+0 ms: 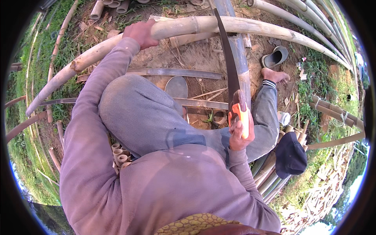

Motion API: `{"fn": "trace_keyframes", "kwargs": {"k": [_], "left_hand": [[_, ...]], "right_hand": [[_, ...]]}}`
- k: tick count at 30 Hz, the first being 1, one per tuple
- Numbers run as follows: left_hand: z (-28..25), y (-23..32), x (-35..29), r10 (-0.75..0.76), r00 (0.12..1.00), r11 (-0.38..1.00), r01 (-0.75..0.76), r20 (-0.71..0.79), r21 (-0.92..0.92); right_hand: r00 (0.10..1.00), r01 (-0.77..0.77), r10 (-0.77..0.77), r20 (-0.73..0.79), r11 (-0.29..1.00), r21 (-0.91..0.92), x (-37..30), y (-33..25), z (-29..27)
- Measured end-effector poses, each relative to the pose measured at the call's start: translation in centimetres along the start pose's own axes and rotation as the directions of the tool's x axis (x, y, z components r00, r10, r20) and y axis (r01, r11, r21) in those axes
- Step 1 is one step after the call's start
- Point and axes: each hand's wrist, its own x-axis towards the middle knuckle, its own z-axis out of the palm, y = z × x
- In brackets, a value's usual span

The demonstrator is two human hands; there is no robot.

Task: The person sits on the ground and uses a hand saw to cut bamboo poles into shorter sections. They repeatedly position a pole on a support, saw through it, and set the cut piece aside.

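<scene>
A long pale bamboo pole (pixel 184 26) lies crosswise in front of me, appearing bowed across the wide picture. My left hand (pixel 140 34) is wrapped round it, left of the middle. In my right hand (pixel 242 137) is the orange handle of a handsaw (pixel 231 64), gripped near my right thigh. Its dark blade points away from me and crosses the pole to the right of my left hand. Whether the teeth are in a cut, I cannot tell. Beneath the pole runs a thicker greyish bamboo pole (pixel 243 76), pointing away from me.
Split bamboo strips (pixel 176 72) lie on the ground ahead. A slipper (pixel 275 57) sits beside my bare right foot (pixel 275 75). At my right are a dark cap (pixel 291 154) on stacked bamboo and a white container (pixel 283 118). Short cut bamboo tubes (pixel 121 156) are at my left.
</scene>
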Motion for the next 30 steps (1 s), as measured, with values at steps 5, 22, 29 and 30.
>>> {"fn": "trace_keyframes", "kwargs": {"k": [5,22,29,30], "left_hand": [[-0.4,0.3,1.0,0.029,0.999,1.000,-0.029,-0.025,0.009],[0.1,0.2,0.7,0.022,1.000,1.000,-0.023,-0.016,-0.011],[-0.3,-0.6,-0.3,0.012,1.000,1.000,-0.012,0.014,-0.011],[-0.3,-0.6,-0.1,0.021,1.000,1.000,-0.021,0.009,-0.019]], "right_hand": [[0.990,0.138,-0.138,-0.041,0.990,-0.003,19.6,-1.4,10.4],[0.961,0.270,-0.275,-0.016,0.952,-0.144,18.4,-0.4,10.0],[1.000,0.014,-0.015,-0.012,0.998,-0.058,5.3,-0.2,3.5],[0.999,0.036,-0.036,0.001,0.997,-0.074,1.2,0.3,0.9]]}}
